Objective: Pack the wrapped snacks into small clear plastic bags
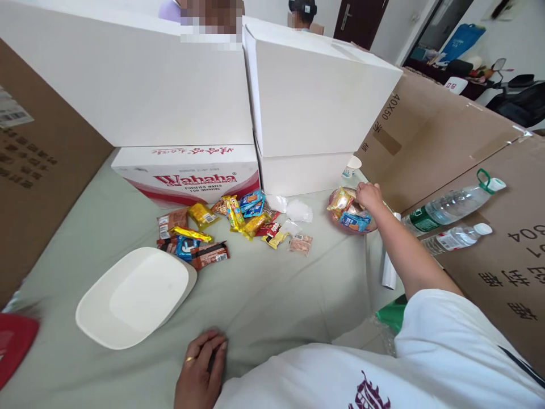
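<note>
My right hand (369, 196) reaches over the far right side of a clear, pinkish bowl (353, 229), its fingers bent and closed. What they grip, if anything, is hidden behind the hand. In the bowl lie snack packets, among them a blue packet (356, 221) and a gold packet (341, 200). My left hand (202, 369) rests on the cloth near my body, fingers loosely curled, with nothing visible in them. Ahead of it lie several snack packets in a loose pile, including a yellow packet (201, 216), a brown packet (210, 254) and clear-white packets (299, 211).
An oval white basin (140, 338) stands left, a red object (16, 343) at the left edge. White boxes (187, 96) and a Wahaha carton (191, 170) wall the back. Right are cardboard (451, 125), two bottles (451, 207) (457, 238) and a white roll (388, 267). People sit beyond.
</note>
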Tool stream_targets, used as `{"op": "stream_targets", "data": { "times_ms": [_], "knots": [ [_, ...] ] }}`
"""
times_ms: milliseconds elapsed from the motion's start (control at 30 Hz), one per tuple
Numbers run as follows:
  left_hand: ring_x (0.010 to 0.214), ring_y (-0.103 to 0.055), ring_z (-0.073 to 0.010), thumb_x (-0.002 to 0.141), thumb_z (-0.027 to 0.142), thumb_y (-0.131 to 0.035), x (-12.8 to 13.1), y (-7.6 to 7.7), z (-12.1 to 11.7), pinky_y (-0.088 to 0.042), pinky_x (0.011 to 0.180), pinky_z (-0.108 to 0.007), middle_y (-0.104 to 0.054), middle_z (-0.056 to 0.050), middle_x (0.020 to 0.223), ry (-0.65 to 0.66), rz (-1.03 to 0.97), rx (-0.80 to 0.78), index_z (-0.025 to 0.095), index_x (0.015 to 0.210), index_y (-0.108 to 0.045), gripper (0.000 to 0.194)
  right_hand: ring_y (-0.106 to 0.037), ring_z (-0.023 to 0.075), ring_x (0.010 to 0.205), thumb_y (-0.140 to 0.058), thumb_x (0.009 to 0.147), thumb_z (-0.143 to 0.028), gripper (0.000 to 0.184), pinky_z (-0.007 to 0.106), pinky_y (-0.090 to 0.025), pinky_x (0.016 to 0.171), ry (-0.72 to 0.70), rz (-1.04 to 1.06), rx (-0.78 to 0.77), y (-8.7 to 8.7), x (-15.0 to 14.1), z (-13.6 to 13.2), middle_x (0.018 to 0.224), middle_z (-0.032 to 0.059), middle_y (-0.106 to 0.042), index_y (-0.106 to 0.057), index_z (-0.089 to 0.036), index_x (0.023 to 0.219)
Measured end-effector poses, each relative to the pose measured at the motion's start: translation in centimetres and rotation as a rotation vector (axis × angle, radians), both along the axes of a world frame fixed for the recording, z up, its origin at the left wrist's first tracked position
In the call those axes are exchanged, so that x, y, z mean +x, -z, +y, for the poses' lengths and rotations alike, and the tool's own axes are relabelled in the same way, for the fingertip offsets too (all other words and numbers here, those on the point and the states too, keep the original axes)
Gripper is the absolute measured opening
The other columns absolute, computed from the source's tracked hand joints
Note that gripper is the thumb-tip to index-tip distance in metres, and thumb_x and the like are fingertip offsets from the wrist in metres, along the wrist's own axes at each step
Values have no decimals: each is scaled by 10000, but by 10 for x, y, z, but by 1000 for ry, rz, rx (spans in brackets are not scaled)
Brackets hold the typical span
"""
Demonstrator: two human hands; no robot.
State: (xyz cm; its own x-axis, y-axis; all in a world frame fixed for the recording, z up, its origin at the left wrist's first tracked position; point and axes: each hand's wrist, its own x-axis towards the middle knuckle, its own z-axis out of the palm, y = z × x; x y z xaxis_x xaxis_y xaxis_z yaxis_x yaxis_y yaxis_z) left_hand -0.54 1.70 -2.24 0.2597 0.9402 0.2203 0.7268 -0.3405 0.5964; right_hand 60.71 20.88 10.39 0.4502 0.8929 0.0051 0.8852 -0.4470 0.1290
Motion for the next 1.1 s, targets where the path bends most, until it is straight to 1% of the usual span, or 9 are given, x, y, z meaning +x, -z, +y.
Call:
{"op": "stream_targets", "data": {
  "times_ms": [167, 300, 433, 533, 600, 667, 800, 933, 1100],
  "knots": [
    [954, -691, -213, 971, 413, -517, 4, -6, -2, -586, 849, -343, -664, -94, 1110, -9, -38, -10, 211, 956, -722, 288, -593, 308, 1121, -305, 1045, -289, 433, 396, -348, 992, 74, -11, 43, -4, -7, -1, 1147, 242, -684, -647, -68, 1192],
    [936, -690, -202, 974, 405, -515, 9, -15, -3, -587, 809, -322, -660, -95, 1094, -26, -90, -22, 213, 943, -721, 283, -634, 308, 1060, -279, 1038, -331, 507, 364, -421, 866, 121, 13, 51, -27, -1, -3, 1165, 258, -700, -663, -48, 1210],
    [931, -688, -201, 978, 401, -501, 11, -21, -3, -587, 799, -317, -667, -98, 1075, -43, -132, -57, 213, 917, -719, 294, -620, 353, 1110, -294, 1023, -341, 530, 411, -425, 906, 120, -14, 77, -53, -1, -6, 1140, 285, -700, -703, -23, 1132],
    [951, -684, -206, 972, 398, -507, 11, -24, -2, -582, 823, -320, -673, -98, 1071, -45, -165, -91, 213, 911, -718, 288, -601, 365, 1128, -329, 1006, -327, 484, 447, -411, 959, 37, -77, 289, -66, -26, -8, 1097, 273, -700, -710, -39, 1084],
    [970, -680, -210, 967, 394, -514, 11, -25, -2, -577, 846, -323, -674, -96, 1074, -43, -184, -113, 215, 911, -719, 277, -617, 324, 1074, -347, 1008, -343, 443, 413, -431, 940, -117, -24, 456, -67, -57, -9, 1090, 224, -706, -708, -94, 1073],
    [983, -675, -213, 963, 390, -514, 11, -26, -2, -573, 858, -326, -674, -94, 1074, -42, -198, -134, 218, 909, -718, 272, -635, 275, 998, -393, 1008, -370, 383, 358, -457, 887, -328, 143, 425, -60, -97, -8, 1068, 158, -723, -711, -159, 1046],
    [975, -669, -215, 965, 393, -492, 11, -29, -1, -571, 861, -338, -674, -92, 1058, -42, -222, -171, 217, 905, -716, 291, -640, 226, 950, -516, 962, -306, 241, 302, -444, 862, -636, 391, 24, -24, -173, 3, 1017, 91, -739, -733, -203, 989],
    [954, -668, -209, 965, 389, -484, 10, -32, -4, -568, 848, -338, -673, -90, 1061, -40, -237, -214, 216, 886, -711, 297, -614, 204, 830, -712, 831, -350, 176, 283, -410, 767, -521, 522, -139, 11, -210, 15, 923, 81, -723, -747, -202, 919],
    [900, -648, -194, 964, 430, -501, 7, -40, -6, -544, 804, -314, -677, -73, 968, -93, -412, -299, 210, 858, -685, 306, -590, 196, 811, -568, 903, -360, 220, 283, -408, 731, -383, 595, 37, 17, -216, -11, 859, 75, -685, -694, -188, 845]
  ]
}}
